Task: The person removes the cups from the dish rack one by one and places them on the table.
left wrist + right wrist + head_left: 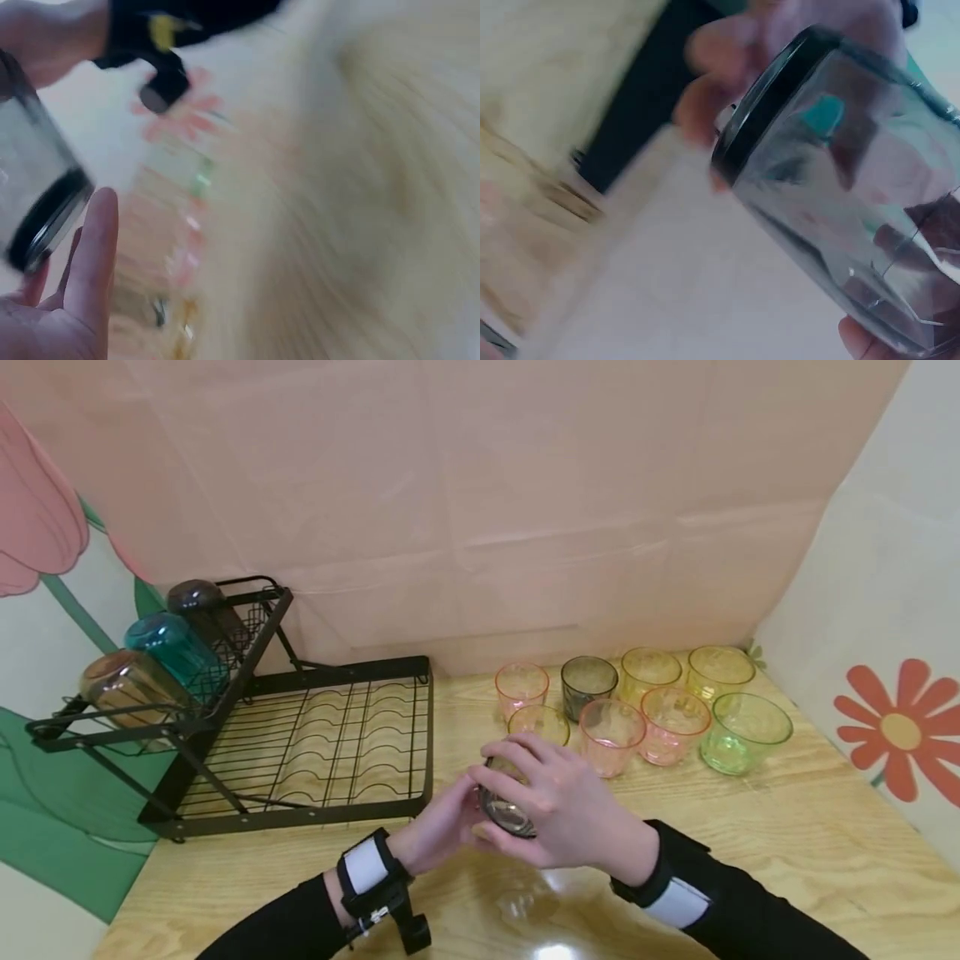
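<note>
A smoky grey drinking glass [508,814] is held tilted between the two hands over the front of the table. My right hand [564,802] grips it from above, fingers over one side and thumb below. On its other side is my left hand [442,828]. In the left wrist view, the straight fingers of the left hand [64,322] reach up to the thick dark base of the glass [30,157]. The right wrist view shows the clear faceted wall of the glass [840,180] close up, with blurred left fingers beside its base.
Several coloured glasses stand upright at the back right, among them a green glass [742,735], a pink glass [611,739] and a grey glass [588,685]. On the left is a black two-tier dish rack [431,752]; its upper tier holds a brown glass [131,685], a teal glass [172,647] and a dark glass [202,606], upside down.
</note>
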